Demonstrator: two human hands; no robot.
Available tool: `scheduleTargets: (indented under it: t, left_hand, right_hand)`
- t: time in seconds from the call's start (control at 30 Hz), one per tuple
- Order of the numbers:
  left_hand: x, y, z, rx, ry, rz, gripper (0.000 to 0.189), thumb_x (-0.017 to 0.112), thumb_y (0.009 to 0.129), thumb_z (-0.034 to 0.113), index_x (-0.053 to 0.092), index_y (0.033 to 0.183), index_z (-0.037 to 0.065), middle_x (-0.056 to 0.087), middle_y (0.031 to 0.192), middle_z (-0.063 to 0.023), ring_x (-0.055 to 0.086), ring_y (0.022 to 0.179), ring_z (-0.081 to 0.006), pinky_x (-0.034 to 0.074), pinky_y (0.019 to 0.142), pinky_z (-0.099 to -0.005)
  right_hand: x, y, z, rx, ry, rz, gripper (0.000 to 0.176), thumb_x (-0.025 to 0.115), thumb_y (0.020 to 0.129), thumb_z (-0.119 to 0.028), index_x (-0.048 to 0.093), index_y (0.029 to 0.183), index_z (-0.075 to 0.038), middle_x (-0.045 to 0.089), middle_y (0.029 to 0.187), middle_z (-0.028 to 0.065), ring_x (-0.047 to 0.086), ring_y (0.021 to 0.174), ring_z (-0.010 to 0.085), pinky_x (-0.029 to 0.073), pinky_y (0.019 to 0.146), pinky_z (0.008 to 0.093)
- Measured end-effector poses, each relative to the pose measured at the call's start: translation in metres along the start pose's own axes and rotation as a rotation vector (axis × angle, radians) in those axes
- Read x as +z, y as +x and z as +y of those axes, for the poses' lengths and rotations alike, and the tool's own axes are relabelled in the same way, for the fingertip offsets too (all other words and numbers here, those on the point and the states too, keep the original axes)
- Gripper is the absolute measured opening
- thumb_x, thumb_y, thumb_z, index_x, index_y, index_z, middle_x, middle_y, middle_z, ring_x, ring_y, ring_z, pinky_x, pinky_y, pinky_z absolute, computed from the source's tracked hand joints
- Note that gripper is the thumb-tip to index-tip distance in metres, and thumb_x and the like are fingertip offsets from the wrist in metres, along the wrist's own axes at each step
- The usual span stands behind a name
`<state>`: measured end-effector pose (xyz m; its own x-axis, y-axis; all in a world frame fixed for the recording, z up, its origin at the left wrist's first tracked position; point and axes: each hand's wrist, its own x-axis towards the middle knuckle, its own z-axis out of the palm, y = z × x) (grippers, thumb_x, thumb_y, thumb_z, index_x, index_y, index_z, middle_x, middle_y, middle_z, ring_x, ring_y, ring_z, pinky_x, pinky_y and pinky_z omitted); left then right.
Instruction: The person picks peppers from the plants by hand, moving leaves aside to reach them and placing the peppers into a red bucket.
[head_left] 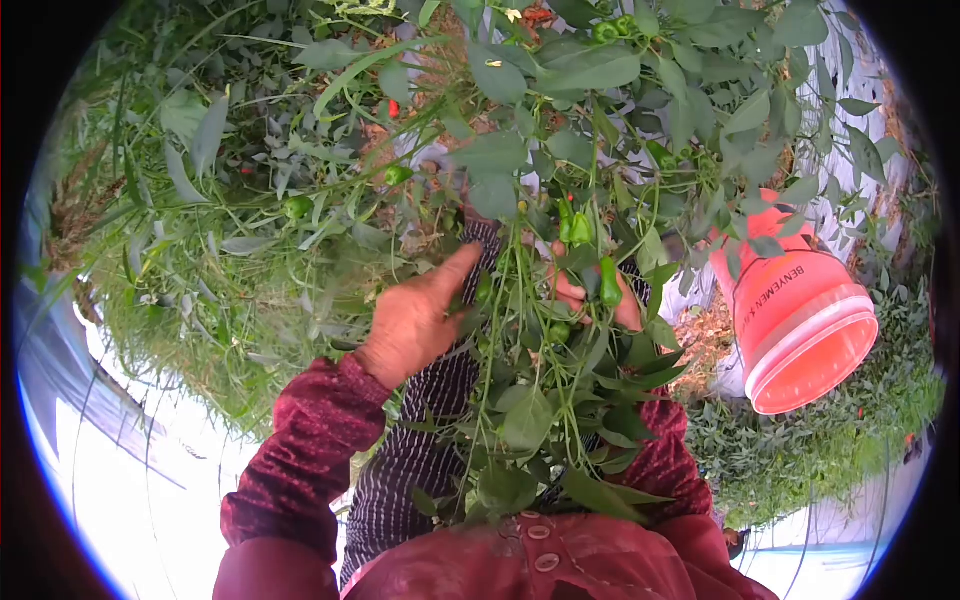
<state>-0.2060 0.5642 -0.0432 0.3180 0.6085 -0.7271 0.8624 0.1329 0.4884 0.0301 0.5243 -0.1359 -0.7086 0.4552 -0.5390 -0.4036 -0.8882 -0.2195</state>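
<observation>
My left hand [415, 322] is beside the hanging stems of a pepper plant [527, 418], its index finger stretched out and nothing visible in it. The other fingers are partly hidden. My right hand [575, 293] is among the leaves on the other side of these stems, with its visible fingers bent. What they hold, if anything, is hidden. A green pepper [609, 283] hangs right by the right hand, and another green pepper [578, 228] hangs just above it. A small round green pepper [559, 332] shows just below the right hand.
A pinkish-red bucket [790, 290] with a pale rim stands to the right. More pepper plants [600, 70] spread across the top. Tall grass [200, 330] grows at the left. Pale ground sheeting [850, 90] lies at the upper right. A red pepper [393, 108] shows at upper left.
</observation>
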Motion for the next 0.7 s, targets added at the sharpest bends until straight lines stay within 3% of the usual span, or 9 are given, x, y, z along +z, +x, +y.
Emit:
scheduleTargets:
  t: [0.03, 0.13, 0.17, 0.27, 0.33, 0.47, 0.53, 0.67, 0.7]
  left_hand:
    - [0.002, 0.004, 0.004, 0.138, 0.088, -0.05, 0.077, 0.062, 0.062, -0.001, 0.038, 0.134, 0.011, 0.061, 0.105, -0.0161, 0.061, 0.092, -0.031, 0.05, 0.076, -0.0382]
    - [0.005, 0.021, 0.019, -0.044, 0.181, -0.293, 0.091, 0.067, 0.059, 0.0, 0.028, 0.14, 0.014, 0.063, 0.094, -0.0158, 0.063, 0.087, -0.0325, 0.051, 0.075, -0.036]
    - [0.012, 0.023, 0.007, 0.056, 0.194, -0.256, 0.094, 0.071, 0.06, 0.005, 0.023, 0.141, 0.015, 0.064, 0.092, -0.015, 0.063, 0.083, -0.0333, 0.051, 0.071, -0.0375]
    - [0.01, 0.032, 0.008, -0.023, 0.048, -0.43, 0.084, 0.071, 0.063, 0.008, 0.031, 0.137, 0.013, 0.063, 0.096, -0.0163, 0.062, 0.086, -0.0344, 0.051, 0.072, -0.0378]
    - [0.013, 0.03, 0.005, 0.093, -0.012, -0.318, 0.08, 0.072, 0.064, 0.01, 0.035, 0.134, 0.012, 0.063, 0.097, -0.017, 0.062, 0.087, -0.0344, 0.051, 0.073, -0.038]
    - [0.017, 0.024, -0.001, 0.185, -0.001, -0.197, 0.07, 0.073, 0.067, 0.014, 0.042, 0.129, 0.011, 0.062, 0.102, -0.0183, 0.062, 0.089, -0.0339, 0.051, 0.074, -0.0382]
    - [0.014, 0.029, 0.004, 0.183, 0.006, -0.2, 0.068, 0.072, 0.069, 0.019, 0.042, 0.13, 0.012, 0.062, 0.096, -0.019, 0.062, 0.083, -0.0346, 0.051, 0.072, -0.0388]
    - [0.022, 0.034, -0.008, 0.178, -0.037, -0.42, 0.068, 0.07, 0.071, 0.024, 0.041, 0.13, 0.011, 0.061, 0.079, -0.0207, 0.06, 0.069, -0.0398, 0.049, 0.064, -0.0427]
    - [0.022, 0.032, -0.008, 0.143, 0.006, -0.428, 0.066, 0.07, 0.07, 0.024, 0.043, 0.129, 0.011, 0.061, 0.078, -0.0207, 0.06, 0.069, -0.0395, 0.049, 0.064, -0.0427]
  right_hand:
    - [0.003, -0.001, -0.002, -0.015, -0.061, 0.018, 0.039, 0.036, 0.092, -0.044, 0.048, 0.075, -0.011, 0.043, 0.065, -0.0031, 0.04, 0.056, 0.0076, 0.033, 0.05, 0.02]
    - [0.019, -0.003, -0.007, 0.046, 0.268, 0.225, 0.034, 0.034, 0.094, -0.04, 0.05, 0.089, -0.01, 0.043, 0.067, -0.0026, 0.041, 0.058, 0.0082, 0.034, 0.05, 0.02]
    - [0.018, -0.003, -0.005, 0.045, 0.268, 0.227, 0.034, 0.034, 0.094, -0.04, 0.05, 0.089, -0.01, 0.043, 0.067, -0.0026, 0.041, 0.058, 0.0082, 0.034, 0.05, 0.02]
    - [0.007, -0.002, 0.007, -0.047, 0.286, 0.099, 0.033, 0.032, 0.096, -0.036, 0.047, 0.107, -0.01, 0.044, 0.071, -0.0022, 0.041, 0.061, 0.0084, 0.035, 0.051, 0.0204]
    - [0.002, -0.001, 0.009, -0.054, 0.302, -0.025, 0.035, 0.031, 0.096, -0.036, 0.043, 0.116, -0.01, 0.043, 0.071, -0.002, 0.041, 0.061, 0.0084, 0.035, 0.051, 0.0203]
    - [0.008, -0.001, 0.005, -0.043, 0.357, 0.051, 0.034, 0.032, 0.095, -0.036, 0.044, 0.113, -0.009, 0.043, 0.07, -0.0024, 0.041, 0.059, 0.0083, 0.035, 0.051, 0.0203]
    - [0.002, 0.0, 0.005, -0.089, 0.11, -0.052, 0.033, 0.033, 0.095, -0.035, 0.043, 0.113, -0.01, 0.044, 0.07, -0.0022, 0.041, 0.059, 0.0083, 0.034, 0.051, 0.0206]
    - [0.005, -0.001, 0.011, 0.002, 0.388, 0.061, 0.032, 0.038, 0.094, -0.032, 0.047, 0.114, -0.009, 0.048, 0.073, 0.0009, 0.044, 0.061, 0.0091, 0.035, 0.052, 0.0213]
    - [0.003, -0.002, 0.015, 0.004, 0.27, 0.11, 0.034, 0.042, 0.093, -0.033, 0.049, 0.117, -0.009, 0.051, 0.076, 0.0028, 0.046, 0.062, 0.0098, 0.036, 0.053, 0.0215]
